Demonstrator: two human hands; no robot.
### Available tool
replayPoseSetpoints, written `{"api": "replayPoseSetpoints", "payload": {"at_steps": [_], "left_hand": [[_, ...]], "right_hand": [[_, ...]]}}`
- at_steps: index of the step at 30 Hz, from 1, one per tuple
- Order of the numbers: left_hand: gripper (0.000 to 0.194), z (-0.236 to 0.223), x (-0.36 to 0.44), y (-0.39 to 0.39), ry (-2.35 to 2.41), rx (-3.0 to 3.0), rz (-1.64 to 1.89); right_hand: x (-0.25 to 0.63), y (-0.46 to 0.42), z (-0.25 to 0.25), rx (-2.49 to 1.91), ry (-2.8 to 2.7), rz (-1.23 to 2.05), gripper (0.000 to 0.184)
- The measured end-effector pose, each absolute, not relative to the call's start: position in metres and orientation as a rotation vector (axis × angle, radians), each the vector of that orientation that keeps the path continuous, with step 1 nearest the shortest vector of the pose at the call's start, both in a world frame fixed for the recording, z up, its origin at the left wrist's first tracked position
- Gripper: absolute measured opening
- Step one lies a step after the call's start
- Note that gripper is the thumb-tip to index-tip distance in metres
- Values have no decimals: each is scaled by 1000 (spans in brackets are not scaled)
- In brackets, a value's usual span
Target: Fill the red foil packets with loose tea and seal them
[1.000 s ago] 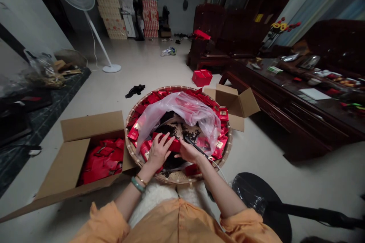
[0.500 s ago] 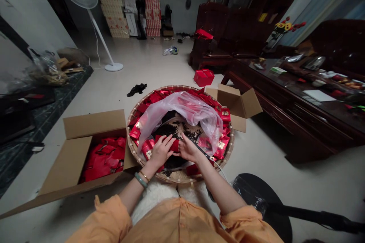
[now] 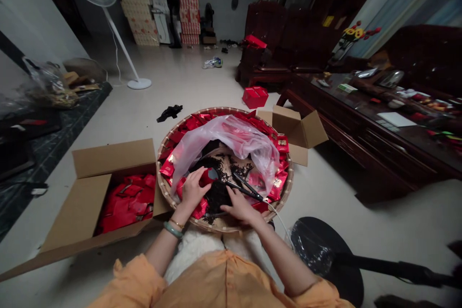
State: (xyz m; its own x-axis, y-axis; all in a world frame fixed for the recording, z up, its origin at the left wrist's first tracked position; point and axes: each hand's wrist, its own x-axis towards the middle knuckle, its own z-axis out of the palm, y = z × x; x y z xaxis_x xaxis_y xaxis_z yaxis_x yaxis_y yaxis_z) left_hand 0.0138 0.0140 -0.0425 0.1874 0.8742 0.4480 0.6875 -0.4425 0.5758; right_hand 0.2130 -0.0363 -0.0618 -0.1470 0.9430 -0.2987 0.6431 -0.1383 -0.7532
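My left hand is closed around a small red pouch, whose mouth faces right and shows a grey inside. At the edge of a heap of dark, dry leaves, which look like tea, is my right hand, thumb and fingers apart. Just above it lies a black, two-armed tool like a hair straightener, its jaws apart and a white cord trailing off. Leaves and tool lie in a round woven basket, partly ringed by a clear plastic bag and several red packets.
On the left stands an open carton of red packets; another open carton is behind the basket on the right. A black round stand base lies close on my right. Further off are a white fan and a dark wooden table.
Both hands were together at the red pouch. My right hand has left it and moved down to the leaves. My left hand has shifted left, turning the pouch's mouth into view.
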Motion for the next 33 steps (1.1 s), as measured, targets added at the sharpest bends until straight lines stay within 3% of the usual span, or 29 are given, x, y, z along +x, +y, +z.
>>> {"api": "replayPoseSetpoints", "payload": {"at_steps": [3,5,11,18,22,27,33], "left_hand": [[50,-40,14,14,1513,2181,1123],[49,-39,13,14,1524,2165,1135],[47,-40,9,13,1525,2142,1157],[43,-38,11,11,1520,2094,1209],[39,-38,12,10,1557,2023,1251],[40,-41,15,10,1600,2018,1259],[41,-43,16,10,1576,2037,1269]], "right_hand": [[195,-43,-80,-1933,-1927,874,100],[186,-40,-84,-1946,-1992,787,100],[176,-23,-82,-1849,-2068,787,70],[188,-2,-79,-1678,-1767,840,39],[193,5,-82,-1497,-1341,1184,32],[196,0,-77,-1097,-625,1723,40],[201,1,-60,-687,-175,1918,33]]}}
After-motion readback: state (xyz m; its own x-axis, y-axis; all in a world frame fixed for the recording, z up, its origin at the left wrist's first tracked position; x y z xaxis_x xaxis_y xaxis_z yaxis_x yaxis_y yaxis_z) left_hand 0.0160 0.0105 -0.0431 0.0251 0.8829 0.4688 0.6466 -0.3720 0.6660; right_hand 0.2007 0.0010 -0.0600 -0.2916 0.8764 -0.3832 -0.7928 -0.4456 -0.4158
